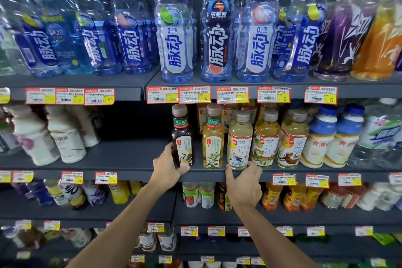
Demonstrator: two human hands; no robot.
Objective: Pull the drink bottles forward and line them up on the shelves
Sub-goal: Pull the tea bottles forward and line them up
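Two bare forearms reach up from below toward the dark tea bottle (182, 135), which stands upright at the front edge of the middle shelf (121, 159). The left hand (167, 165) grips this bottle at its base, thumb laid across the front of the foot and fingers wrapped behind its left side. Right of the dark tea bottle and slightly lower, the right hand (243, 183) is curled at the shelf lip, thumb and fingers set to either side of the foot of a pale tea bottle (239, 139). It appears to pinch that base.

A yellow-green tea bottle (213, 137) stands between the dark tea bottle and the pale one, close beside both. Further right of the dark tea bottle come two more illustrated tea bottles (266, 139), then blue-capped milky bottles (319, 137). More bottles of the same sort stand behind this front row. Left of the dark tea bottle, past a bare stretch of shelf, stand white bottles (32, 135).

Above the dark tea bottle run red-and-yellow price tags (194, 94), and over them a row of blue-capped clear bottles (176, 26).
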